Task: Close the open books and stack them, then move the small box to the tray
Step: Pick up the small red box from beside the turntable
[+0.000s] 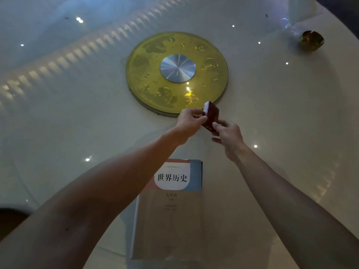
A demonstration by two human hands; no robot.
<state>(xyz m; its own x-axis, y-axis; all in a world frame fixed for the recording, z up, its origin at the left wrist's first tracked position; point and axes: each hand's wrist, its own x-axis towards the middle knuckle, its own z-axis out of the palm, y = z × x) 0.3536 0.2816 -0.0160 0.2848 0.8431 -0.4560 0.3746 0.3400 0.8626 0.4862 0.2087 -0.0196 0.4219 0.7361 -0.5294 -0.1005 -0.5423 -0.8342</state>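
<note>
A small dark red box [212, 115] is held tilted in the air just in front of the near rim of the round golden tray [147, 74]. My left hand [189, 121] pinches its left edge. My right hand [227, 135] grips its lower right corner with thumb and fingers. Below my arms, closed books [174, 200] lie stacked on the white table near its front edge; the top cover has a white label with dark characters.
A silver disc [177, 68] sits at the tray's centre. A small brass-coloured bowl [311, 42] and a clear glass object [289, 26] stand at the far right. The glossy white table [77, 123] shows reflections of ceiling lights.
</note>
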